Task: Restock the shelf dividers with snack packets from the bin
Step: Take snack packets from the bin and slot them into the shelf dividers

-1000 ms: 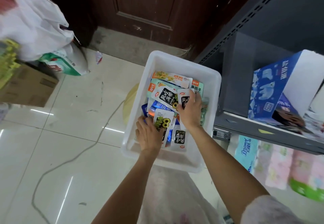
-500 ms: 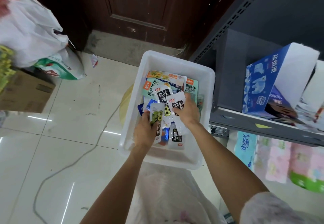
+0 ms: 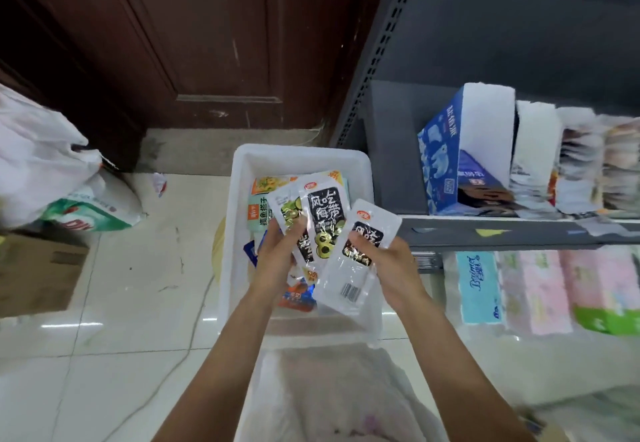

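White rectangular plastic bin (image 3: 242,199) sits on the glossy cream tile floor (image 3: 114,303), its right wall close against the dark grey metal shelf unit (image 3: 485,234). Open floor to the bin's left; brown cardboard box (image 3: 38,272) and white plastic bags (image 3: 38,151) further left, dark wooden door (image 3: 207,43) behind. Thin grey cable (image 3: 194,313) runs across the tiles along the bin's left side.

Shelf top level: blue printed carton (image 3: 446,164) at the left end, rows of upright packets to its right, blurred. Lower level holds wrapped tissue packs (image 3: 533,289).

Snack packets: flat white pouches, black label panel, green-yellow ring print, barcode at one end. Left hand (image 3: 277,261) grips two fanned white-and-black snack packets (image 3: 323,216), thumb over their lower half. Right hand (image 3: 391,265) pinches a single white barcode packet (image 3: 349,275), tilted, thumb on its label. All three are held above the bin's middle, overlapping. Loose mixed packets (image 3: 266,189) lie in the bin below.
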`<state>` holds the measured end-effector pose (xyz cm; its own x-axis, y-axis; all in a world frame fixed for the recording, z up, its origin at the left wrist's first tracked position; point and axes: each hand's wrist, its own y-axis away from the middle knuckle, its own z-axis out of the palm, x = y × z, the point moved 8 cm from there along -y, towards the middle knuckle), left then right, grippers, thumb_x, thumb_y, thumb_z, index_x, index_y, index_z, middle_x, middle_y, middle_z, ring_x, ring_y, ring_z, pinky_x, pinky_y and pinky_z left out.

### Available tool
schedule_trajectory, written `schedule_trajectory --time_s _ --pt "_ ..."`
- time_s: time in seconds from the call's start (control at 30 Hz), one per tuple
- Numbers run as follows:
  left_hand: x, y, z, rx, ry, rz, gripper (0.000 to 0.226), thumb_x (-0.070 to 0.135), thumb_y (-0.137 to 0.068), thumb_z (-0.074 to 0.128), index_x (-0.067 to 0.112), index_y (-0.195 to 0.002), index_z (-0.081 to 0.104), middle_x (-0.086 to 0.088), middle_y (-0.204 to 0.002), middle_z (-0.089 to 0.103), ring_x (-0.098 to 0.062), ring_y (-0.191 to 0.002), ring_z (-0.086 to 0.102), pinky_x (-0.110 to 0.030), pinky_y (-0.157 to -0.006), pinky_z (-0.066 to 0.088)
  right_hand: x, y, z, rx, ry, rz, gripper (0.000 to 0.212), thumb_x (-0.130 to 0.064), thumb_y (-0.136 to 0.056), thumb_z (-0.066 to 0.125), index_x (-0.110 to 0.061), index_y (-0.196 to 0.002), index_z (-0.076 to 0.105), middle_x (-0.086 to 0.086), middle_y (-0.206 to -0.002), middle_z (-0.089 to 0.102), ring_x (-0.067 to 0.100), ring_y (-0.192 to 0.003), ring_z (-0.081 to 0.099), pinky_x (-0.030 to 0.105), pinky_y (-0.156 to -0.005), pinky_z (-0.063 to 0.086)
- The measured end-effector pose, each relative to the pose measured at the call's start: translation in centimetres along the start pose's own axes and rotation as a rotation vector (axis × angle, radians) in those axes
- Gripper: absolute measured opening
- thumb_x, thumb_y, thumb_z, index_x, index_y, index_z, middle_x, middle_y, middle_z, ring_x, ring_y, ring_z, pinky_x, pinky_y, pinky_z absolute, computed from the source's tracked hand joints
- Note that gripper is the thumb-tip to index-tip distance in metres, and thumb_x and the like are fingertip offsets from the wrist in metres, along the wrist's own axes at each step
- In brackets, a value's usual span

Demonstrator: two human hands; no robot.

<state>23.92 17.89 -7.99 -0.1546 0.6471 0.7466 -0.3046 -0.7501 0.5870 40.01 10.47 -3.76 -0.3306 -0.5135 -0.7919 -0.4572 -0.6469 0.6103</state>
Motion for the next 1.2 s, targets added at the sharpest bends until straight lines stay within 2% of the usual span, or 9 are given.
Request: schedule_trajectory --time_s 0.07,0.2,0.4,0.5,0.7,0.77,0.87,1.0,1.2 --pt "0.9 0.8 1.8 -0.050 -0.103 0.076 0.054 0.029 -0.082 0.071 0.025 -0.132 0.049 0.004 -0.118 0.067 -0.016 -0.107 0.065 -0.040 -0.089 0.052 -0.2 0.7 -0.6 0.015 -0.011 -0.005 0.012 -0.008 -0.081 0.071 -0.016 -0.090 0.069 0.000 -0.086 0.074 0.015 -0.080 0.070 0.029 -0.073 0.054" --pt "2.4 2.3 4.3 0.012 -0.277 0.234 0.041 0.009 -0.087 0.066 0.027 -0.121 0.051 0.012 -0.108 0.067 0.004 -0.094 0.064 -0.018 -0.077 0.054 -1.4 1.8 -2.9 0.121 0.050 -0.060 0.005 -0.017 -0.088 0.065 -0.021 -0.086 0.066 -0.004 -0.082 0.071 0.008 -0.074 0.067 0.021 -0.065 0.049" --pt "2.6 4.6 7.9 -0.005 -0.445 0.358 0.042 0.013 -0.092 0.060 0.029 -0.127 0.044 0.022 -0.109 0.063 0.002 -0.100 0.062 -0.015 -0.078 0.051 -4.9 4.0 -8.1 0.309 -0.018 -0.181 0.008 -0.023 -0.098 0.049 -0.022 -0.099 0.056 -0.004 -0.089 0.064 0.010 -0.083 0.061 0.020 -0.073 0.048" --pt "1.2 6.3 12.1 -0.175 -0.490 0.343 0.042 0.013 -0.096 0.052 0.043 -0.123 0.040 0.028 -0.106 0.064 0.010 -0.097 0.061 -0.008 -0.073 0.048 -5.5 3.9 -8.6 0.172 -0.191 -0.142 0.025 -0.024 -0.099 0.045 -0.024 -0.123 0.054 -0.001 -0.111 0.064 0.012 -0.099 0.061 0.030 -0.089 0.049" --pt "-0.9 9.4 20.2 -0.242 -0.619 0.463 0.038 0.011 -0.101 0.040 0.041 -0.125 0.038 0.036 -0.106 0.058 0.014 -0.098 0.054 -0.009 -0.084 0.044 -7.1 4.6 -11.1 -0.305 -0.746 -0.098 0.058 0.000 -0.091 0.041 -0.027 -0.142 0.038 0.007 -0.119 0.063 0.017 -0.096 0.064 0.028 -0.077 0.052" --pt "-1.8 10.2 22.1 -0.222 -0.538 0.423 0.037 0.013 -0.101 0.040 0.036 -0.130 0.039 0.026 -0.113 0.060 0.010 -0.100 0.057 -0.008 -0.081 0.044 -7.3 5.1 -13.4 -0.378 -0.678 -0.116 0.057 0.005 -0.090 0.037 -0.022 -0.140 0.044 0.006 -0.117 0.062 0.015 -0.097 0.064 0.024 -0.079 0.052" --pt "-3.2 11.6 25.7 -0.194 -0.440 0.360 0.035 0.019 -0.101 0.039 0.041 -0.128 0.044 0.023 -0.116 0.061 0.010 -0.105 0.057 -0.004 -0.078 0.043 -7.2 5.5 -18.7 -0.235 -0.185 -0.324 0.052 0.003 -0.095 0.045 -0.025 -0.139 0.044 -0.002 -0.128 0.060 0.003 -0.112 0.058 0.018 -0.094 0.046" --pt "-4.7 12.7 28.1 -0.135 -0.321 0.297 0.026 0.035 -0.098 0.040 0.053 -0.113 0.051 0.028 -0.103 0.067 0.004 -0.100 0.063 -0.019 -0.082 0.050 -8.2 5.9 -23.2 -0.098 0.123 -0.507 0.062 -0.009 -0.084 0.068 -0.035 -0.131 0.038 -0.009 -0.103 0.061 -0.013 -0.087 0.058 0.002 -0.072 0.043" --pt "-6.4 14.5 32.7 -0.186 -0.358 0.316 0.047 0.022 -0.081 0.059 0.026 -0.127 0.051 0.009 -0.115 0.069 -0.011 -0.111 0.062 -0.028 -0.092 0.051 -8.4 5.2 -29.8 -0.056 0.124 -0.489 0.086 -0.018 -0.074 0.079 -0.034 -0.140 0.026 -0.011 -0.091 0.064 0.000 -0.083 0.064 0.023 -0.072 0.053"
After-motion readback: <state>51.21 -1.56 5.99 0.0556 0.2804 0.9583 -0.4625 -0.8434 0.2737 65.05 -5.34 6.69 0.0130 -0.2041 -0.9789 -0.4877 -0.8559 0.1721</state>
